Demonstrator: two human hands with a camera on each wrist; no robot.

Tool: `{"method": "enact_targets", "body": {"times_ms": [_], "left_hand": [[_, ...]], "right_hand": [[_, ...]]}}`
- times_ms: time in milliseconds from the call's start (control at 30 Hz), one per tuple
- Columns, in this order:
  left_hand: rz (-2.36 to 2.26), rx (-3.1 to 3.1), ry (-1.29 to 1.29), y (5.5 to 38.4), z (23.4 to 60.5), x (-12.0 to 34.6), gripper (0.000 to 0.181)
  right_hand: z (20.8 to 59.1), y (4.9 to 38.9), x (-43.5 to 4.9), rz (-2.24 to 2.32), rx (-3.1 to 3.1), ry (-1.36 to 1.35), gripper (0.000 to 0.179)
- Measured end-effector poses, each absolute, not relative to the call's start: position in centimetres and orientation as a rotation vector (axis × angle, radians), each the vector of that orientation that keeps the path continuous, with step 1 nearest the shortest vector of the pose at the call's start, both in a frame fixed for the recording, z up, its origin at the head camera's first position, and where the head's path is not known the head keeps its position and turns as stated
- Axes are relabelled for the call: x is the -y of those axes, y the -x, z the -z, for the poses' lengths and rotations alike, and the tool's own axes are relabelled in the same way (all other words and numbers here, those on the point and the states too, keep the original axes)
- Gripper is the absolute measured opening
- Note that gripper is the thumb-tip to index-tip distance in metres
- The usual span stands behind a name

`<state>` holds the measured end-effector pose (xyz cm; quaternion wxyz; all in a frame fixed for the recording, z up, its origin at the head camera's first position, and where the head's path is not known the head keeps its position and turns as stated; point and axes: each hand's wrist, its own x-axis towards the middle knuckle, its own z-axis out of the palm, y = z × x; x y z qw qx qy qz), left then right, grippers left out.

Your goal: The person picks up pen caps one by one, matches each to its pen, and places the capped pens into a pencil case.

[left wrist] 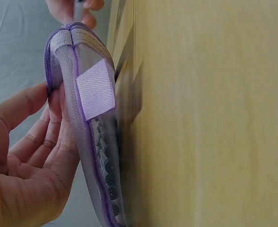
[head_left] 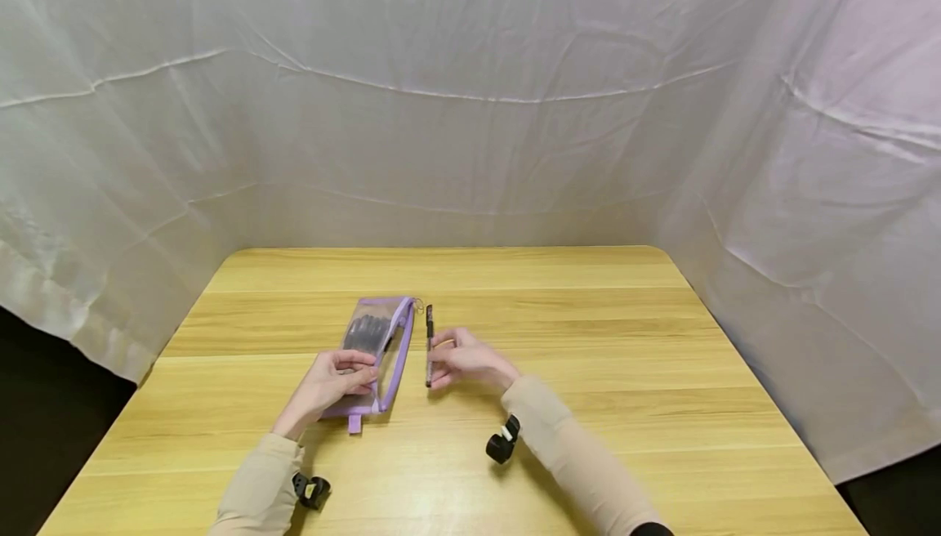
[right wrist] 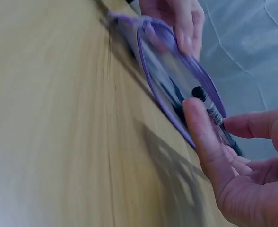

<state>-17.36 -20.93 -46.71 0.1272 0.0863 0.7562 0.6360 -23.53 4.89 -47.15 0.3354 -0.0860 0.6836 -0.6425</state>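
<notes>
A mesh pencil case (head_left: 372, 307) with purple trim lies on the table, its zipped side gaping toward the right. Several dark pens (head_left: 366, 333) show through its mesh. My left hand (head_left: 338, 382) pinches the upper edge of the opening between thumb and fingers; the left wrist view shows the case's end with a lilac tab (left wrist: 96, 90). Just right of the opening, my right hand (head_left: 466, 360) holds a clear-barrelled pen with black ends (head_left: 430, 348) between thumb and fingers. In the right wrist view this pen (right wrist: 213, 113) stands in front of the gaping mouth, outside the case.
The wooden table (head_left: 588, 315) spreads out around both hands. Pale cloth curtains (head_left: 470, 144) hang behind it and on both sides. A small metal ring (head_left: 420, 305) sits at the case's far corner. Black wrist cameras (head_left: 502, 442) are strapped to both sleeves.
</notes>
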Motion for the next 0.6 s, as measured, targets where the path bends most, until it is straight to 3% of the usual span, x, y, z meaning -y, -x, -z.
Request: {"method": "enact_targets", "body": {"times_ms": [333, 600], "left_hand": [[-1.862, -2.186, -0.286, 17.7, 46.9, 20.6, 0.039], [-1.84, -2.214, -0.26, 17.6, 46.8, 20.4, 0.039]], "right_hand": [[47.8, 23.4, -0.9, 1.774, -1.734, 0.117, 0.029], [47.8, 23.2, -3.6, 1.741, -1.928, 0.211, 0.042]]}}
